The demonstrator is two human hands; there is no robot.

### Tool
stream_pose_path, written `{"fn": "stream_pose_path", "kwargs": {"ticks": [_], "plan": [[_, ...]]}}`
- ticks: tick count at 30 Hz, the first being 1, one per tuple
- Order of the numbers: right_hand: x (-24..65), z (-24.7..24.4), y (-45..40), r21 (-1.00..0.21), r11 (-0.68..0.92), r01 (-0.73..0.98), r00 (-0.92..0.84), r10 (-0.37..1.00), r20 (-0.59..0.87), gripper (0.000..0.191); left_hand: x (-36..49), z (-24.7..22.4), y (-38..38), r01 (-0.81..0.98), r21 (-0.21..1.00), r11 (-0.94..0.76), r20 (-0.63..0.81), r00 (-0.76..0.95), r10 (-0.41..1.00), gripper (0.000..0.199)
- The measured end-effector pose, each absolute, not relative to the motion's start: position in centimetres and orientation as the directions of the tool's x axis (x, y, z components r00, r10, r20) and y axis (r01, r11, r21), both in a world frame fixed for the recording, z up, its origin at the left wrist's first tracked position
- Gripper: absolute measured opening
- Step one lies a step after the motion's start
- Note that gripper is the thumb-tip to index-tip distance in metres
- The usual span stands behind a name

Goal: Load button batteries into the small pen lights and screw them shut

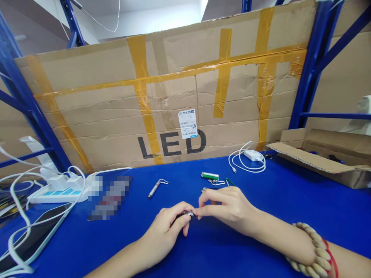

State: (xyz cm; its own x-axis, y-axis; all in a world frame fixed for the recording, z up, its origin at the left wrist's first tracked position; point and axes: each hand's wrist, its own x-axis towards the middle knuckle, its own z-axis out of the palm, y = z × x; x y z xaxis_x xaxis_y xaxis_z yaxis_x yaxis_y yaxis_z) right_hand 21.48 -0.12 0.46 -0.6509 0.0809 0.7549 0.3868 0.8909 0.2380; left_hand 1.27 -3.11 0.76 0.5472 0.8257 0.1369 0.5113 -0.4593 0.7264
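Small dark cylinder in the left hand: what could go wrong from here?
The small dark cylinder may slip, as little of it shows beyond the left hand for the right hand to hold. The right hand could knock the small round discs just beyond it. The green cylinder, lying on its side, could roll if bumped.

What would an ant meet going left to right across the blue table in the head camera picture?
Phone → silver tube with a clip → dark tube in the left fingers → green tube → white charger → cardboard box.
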Motion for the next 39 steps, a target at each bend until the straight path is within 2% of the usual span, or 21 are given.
{"fn": "stream_pose_path", "kwargs": {"ticks": [4,8,14,17,20,24,28,39], "plan": [[21.4,0.3,-0.2,0.276,0.88,0.388,-0.669,0.063,0.741,0.029,1.3,0.6,-3.1,0.511,0.729,-0.455,0.138,0.542,0.829,0.028],[21.3,-0.1,-0.2,0.22,0.898,0.381,-0.666,0.101,0.739,0.026,1.3,0.3,-3.2,0.51,0.733,-0.449,0.14,0.533,0.834,0.028],[20.9,-0.5,-0.4,0.001,0.93,0.368,-0.636,0.251,0.73,0.023,1.2,0.0,-3.3,0.505,0.726,-0.467,0.159,0.537,0.828,0.023],[20.6,-0.4,-0.6,-0.2,0.904,0.378,-0.577,0.399,0.713,0.018,1.1,-0.2,-3.2,0.507,0.725,-0.466,0.155,0.538,0.828,0.022],[20.4,-0.3,-0.7,-0.397,0.825,0.403,-0.541,0.564,0.624,0.012,1.0,-0.4,-3.2,0.516,0.708,-0.482,0.167,0.541,0.824,0.023],[20.2,-0.2,-0.7,-0.543,0.691,0.477,-0.503,0.721,0.476,0.011,1.0,-0.7,-3.0,0.527,0.69,-0.496,0.174,0.545,0.82,0.023],[20.0,-0.3,-0.7,-0.632,0.586,0.508,-0.459,0.804,0.378,0.009,1.0,-0.9,-3.0,0.529,0.684,-0.502,0.188,0.537,0.822,0.024],[19.5,-0.5,-1.0,-0.78,0.46,0.424,-0.382,0.872,0.307,0.012,1.0,-0.8,-2.8,0.506,0.693,-0.513,0.23,0.519,0.823,0.024]]}}
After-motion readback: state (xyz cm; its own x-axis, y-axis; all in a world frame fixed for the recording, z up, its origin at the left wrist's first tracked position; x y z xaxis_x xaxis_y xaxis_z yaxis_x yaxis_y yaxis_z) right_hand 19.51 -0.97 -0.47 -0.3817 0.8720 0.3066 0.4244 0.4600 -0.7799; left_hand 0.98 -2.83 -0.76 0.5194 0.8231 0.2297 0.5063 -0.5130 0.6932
